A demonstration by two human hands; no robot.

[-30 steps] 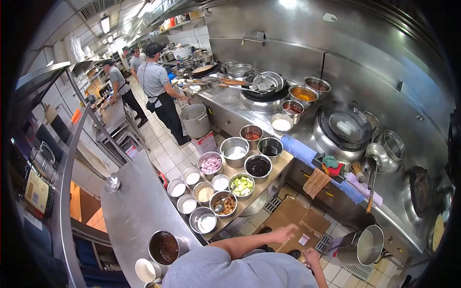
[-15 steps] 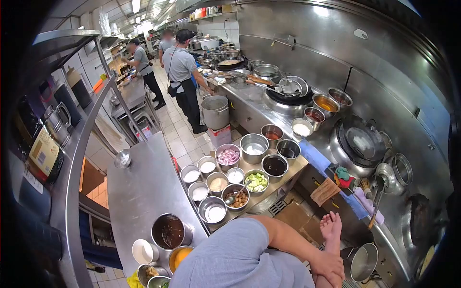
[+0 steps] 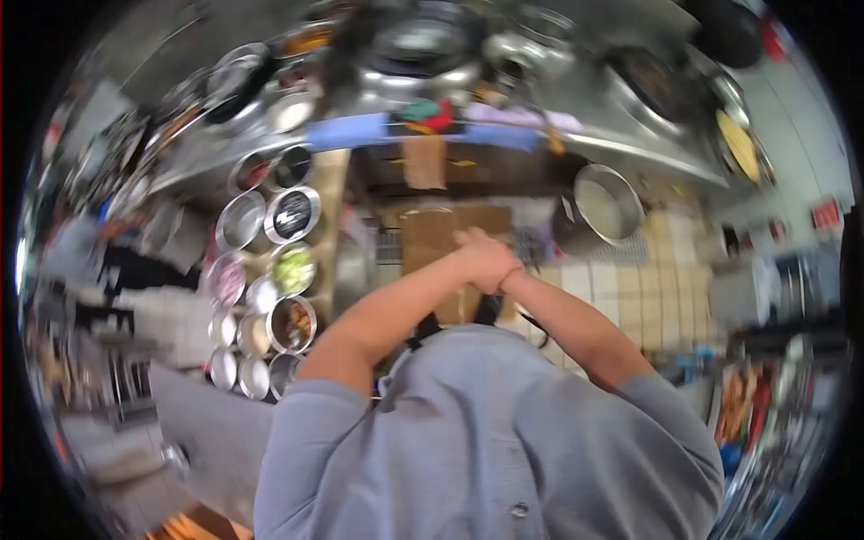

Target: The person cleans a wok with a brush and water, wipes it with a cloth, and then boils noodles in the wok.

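Observation:
Both hands meet in front of my body, above a flattened brown cardboard [image 3: 427, 238] on the floor. My left hand [image 3: 495, 269] lies across my right wrist and seems closed around it. Beyond it, the fingers of my right hand [image 3: 472, 241] point forward and to the left, loosely stretched out, with no object visible in them. Motion blur softens the finger outlines. To the left, several metal containers stand on a counter, among them one of green chopped vegetable [image 3: 293, 271] and one of brown pieces [image 3: 292, 325].
A deep pot [image 3: 608, 205] is on the right. Ahead runs a metal stove counter with a wok [image 3: 423, 43], blue cloths [image 3: 346, 131] and a hanging brown cardboard piece [image 3: 424, 163]. A steel table [image 3: 211, 432] stands at lower left. A co-worker [image 3: 85, 252] is at far left.
My view has swung right and down, now facing the stove counter. The containers appear farther left. My left hand has stayed on my right arm, and both hands now appear near the centre.

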